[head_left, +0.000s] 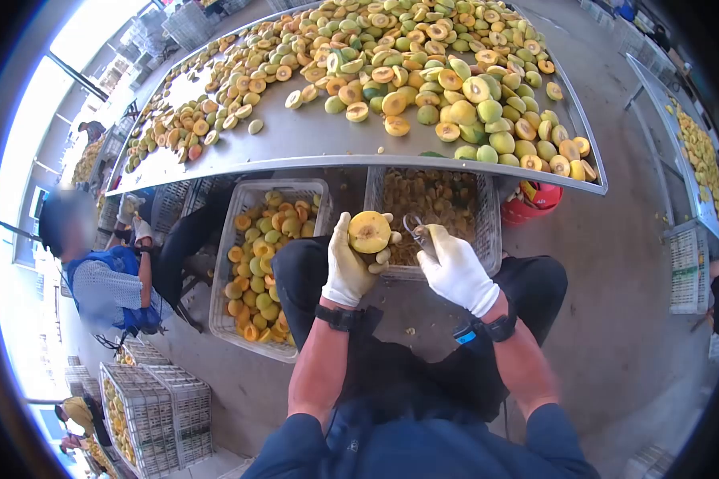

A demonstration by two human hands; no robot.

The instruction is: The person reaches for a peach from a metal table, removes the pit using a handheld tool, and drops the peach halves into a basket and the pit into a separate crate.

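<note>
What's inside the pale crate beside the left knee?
The pale crate holds heaped yellow-green fruit, some showing orange cut faces. The left knee hides part of one side; the top layer covers whatever lies deeper, including the crate's floor.

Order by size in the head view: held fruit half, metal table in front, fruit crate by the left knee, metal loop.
1. Metal table
2. Fruit crate
3. Fruit half
4. Metal loop, judging its visible part

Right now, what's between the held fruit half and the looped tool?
In the head view: fingertips of the left hand holding the fruit half, then a narrow gap before the looped tool.
</note>
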